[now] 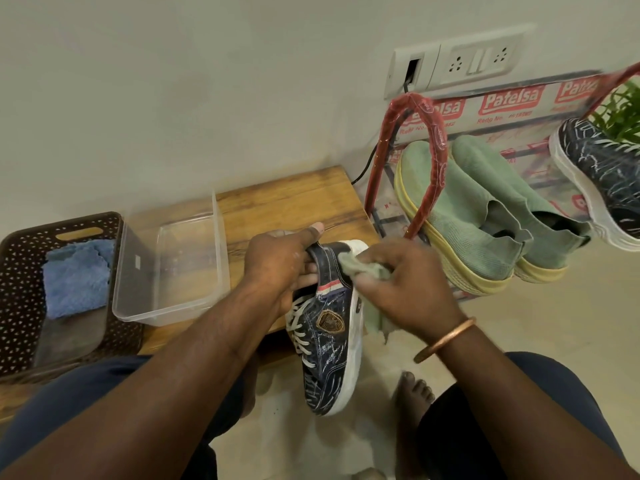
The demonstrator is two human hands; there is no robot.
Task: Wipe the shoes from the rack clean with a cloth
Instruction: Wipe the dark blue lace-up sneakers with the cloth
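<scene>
A dark denim sneaker [329,355] with white laces and a white sole hangs toe-down in front of my knees. My left hand [277,268] grips its heel collar, thumb over the rim. My right hand [405,289] holds a crumpled pale green cloth [363,268] against the sneaker's heel and sole edge; part of the cloth hangs down below my palm. The matching denim sneaker [602,178] sits on the red-framed rack [426,140] at the far right, next to a pair of green knit shoes [485,209].
A low wooden table [291,202] carries a clear plastic tub [173,261]. A brown perforated basket [20,271] at the left holds a blue cloth [78,278]. A wall socket panel [457,62] and a black cable are behind the rack. My bare foot [412,393] rests on the floor.
</scene>
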